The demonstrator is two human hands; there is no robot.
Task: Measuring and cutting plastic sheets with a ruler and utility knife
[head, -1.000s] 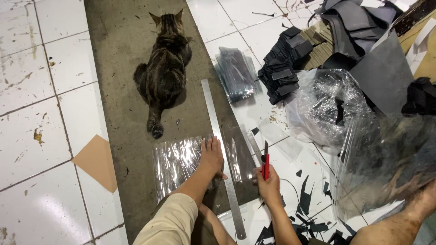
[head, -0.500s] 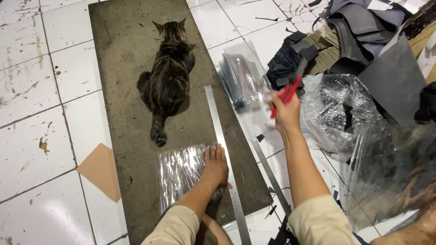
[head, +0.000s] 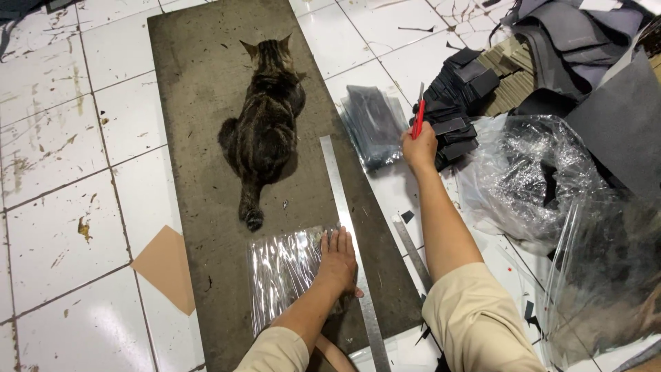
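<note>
The left hand [head: 337, 260] lay flat, fingers spread, on crinkled clear plastic sheets [head: 282, 272] atop the near grey mat [head: 200, 89]; farther right, the outstretched right hand [head: 418, 146] gripped a red-handled cutter [head: 418, 116] beside stacked black pieces [head: 458, 96].

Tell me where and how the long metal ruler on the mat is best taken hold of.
Probably at the far half of the long metal ruler, pinched across its narrow width from above. It lies flat along the mat's right edge, and the left hand covers its near part. The cat lies close on the left, so coming from the right looks clearer.
</note>
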